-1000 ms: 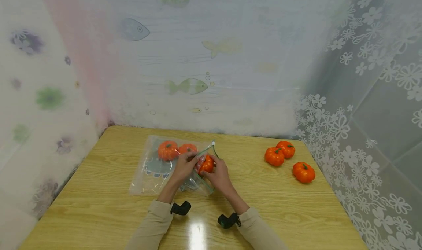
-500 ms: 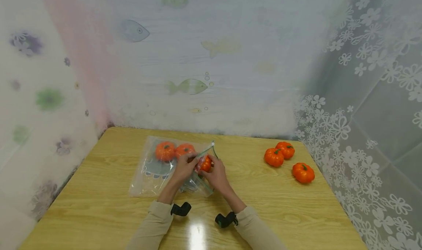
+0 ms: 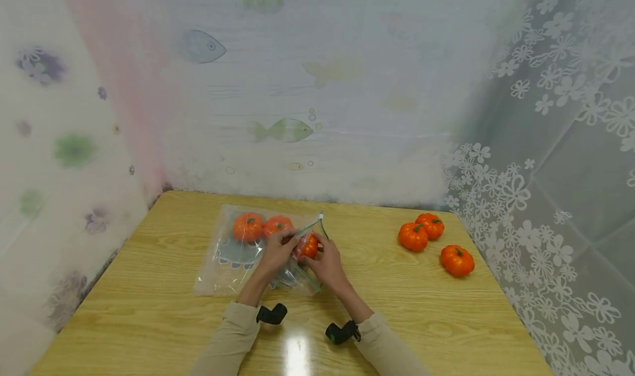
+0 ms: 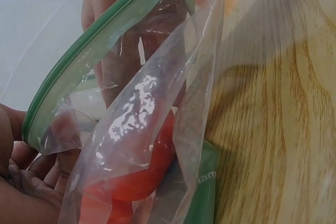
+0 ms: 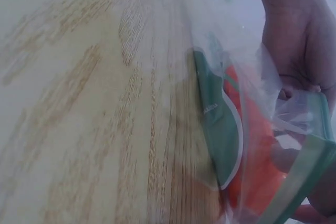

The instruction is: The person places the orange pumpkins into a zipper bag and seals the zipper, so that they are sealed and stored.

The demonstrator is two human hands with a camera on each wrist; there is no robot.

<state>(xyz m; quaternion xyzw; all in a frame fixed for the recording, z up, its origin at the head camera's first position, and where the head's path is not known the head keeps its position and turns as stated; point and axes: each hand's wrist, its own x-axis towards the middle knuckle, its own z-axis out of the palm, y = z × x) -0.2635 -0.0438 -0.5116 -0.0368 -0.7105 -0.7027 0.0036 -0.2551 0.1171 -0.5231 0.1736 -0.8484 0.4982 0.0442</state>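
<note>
A clear zip bag with a green-edged mouth lies on the table, two orange toy pumpkins inside its far part. My left hand pinches the bag's mouth edge and keeps it spread. Between the hands, a third orange pumpkin sits in the mouth, gripped by the fingers of my right hand. Through the plastic in the left wrist view, an orange pumpkin shows below the green zip strip. The right wrist view has orange pumpkin surface behind the plastic; parts of the fingers are hidden.
Three more orange pumpkins stand on the right of the wooden table: a touching or nearly touching pair and a single pumpkin nearer me. Patterned curtains hang behind and beside the table.
My right hand and its pumpkin have shifted slightly left, a little further into the bag's mouth. The pumpkins in the bag have moved slightly left. My left hand has stayed nearly still.
</note>
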